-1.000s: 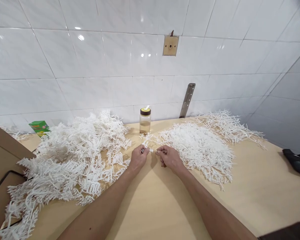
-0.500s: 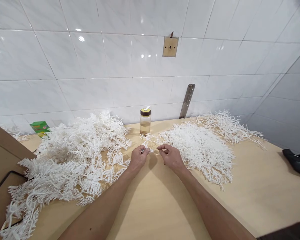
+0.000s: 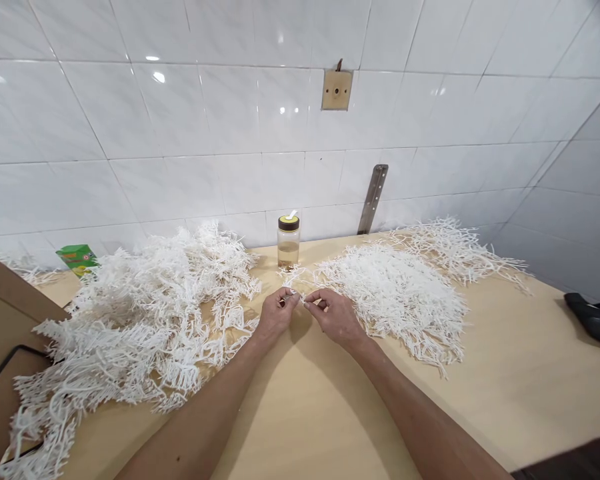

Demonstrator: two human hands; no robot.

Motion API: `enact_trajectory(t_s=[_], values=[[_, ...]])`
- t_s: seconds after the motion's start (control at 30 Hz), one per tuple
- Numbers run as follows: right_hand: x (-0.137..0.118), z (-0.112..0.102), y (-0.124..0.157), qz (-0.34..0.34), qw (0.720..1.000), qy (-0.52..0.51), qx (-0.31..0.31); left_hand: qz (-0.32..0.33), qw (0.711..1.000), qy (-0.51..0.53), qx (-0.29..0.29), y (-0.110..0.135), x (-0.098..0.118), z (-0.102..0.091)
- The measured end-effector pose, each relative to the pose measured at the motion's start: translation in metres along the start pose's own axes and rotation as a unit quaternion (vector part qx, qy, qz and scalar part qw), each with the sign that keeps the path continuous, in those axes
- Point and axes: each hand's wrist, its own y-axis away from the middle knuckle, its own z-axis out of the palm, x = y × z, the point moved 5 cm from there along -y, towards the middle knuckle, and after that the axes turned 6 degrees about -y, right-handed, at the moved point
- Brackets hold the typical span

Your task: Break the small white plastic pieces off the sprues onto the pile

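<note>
My left hand (image 3: pixel 277 312) pinches a small white branched plastic piece (image 3: pixel 301 298) between thumb and fingertips. Close against it, my right hand (image 3: pixel 334 316) has thumb and forefinger closed at the same piece. The fingertips hide most of it, and the two hands almost touch. To the left spreads a large tangled heap of white branched pieces (image 3: pixel 145 313). A flatter pile of thin white pieces (image 3: pixel 395 293) lies just right of my right hand. A few loose white strands (image 3: pixel 295 273) lie beyond my fingertips, by the bottle's foot.
A clear bottle (image 3: pixel 289 247) with a dark and yellow lid stands behind my hands. Further white strands (image 3: pixel 460 250) lie at the back right. A green box (image 3: pixel 77 259), a metal strip (image 3: pixel 373 200) against the tiled wall, and a black object (image 3: pixel 593 320) edge the wooden table (image 3: pixel 325 413).
My right hand has moved left to meet my left hand, and its fingers now close on the small piece. The view has shifted slightly.
</note>
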Motion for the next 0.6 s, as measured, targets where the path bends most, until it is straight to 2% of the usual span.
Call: enact_trajectory(t_s=[0.27, 0.4, 0.5, 0.6], values=[[-0.005, 0.003, 0.002, -0.070, 0.995, 0.076, -0.004, -0.029, 0.999, -0.009, -0.011, 0.002, -0.001, 0.001], [-0.005, 0.010, 0.005, -0.081, 0.991, 0.103, -0.012, -0.031, 0.999, -0.032, -0.003, 0.003, 0.000, 0.000], [-0.002, 0.014, 0.005, -0.061, 0.990, 0.130, 0.004, -0.009, 0.997, -0.075, 0.016, 0.004, 0.003, -0.001], [0.008, 0.012, 0.002, 0.029, 0.990, 0.137, 0.024, 0.012, 0.994, -0.098, 0.043, 0.005, 0.005, -0.003]])
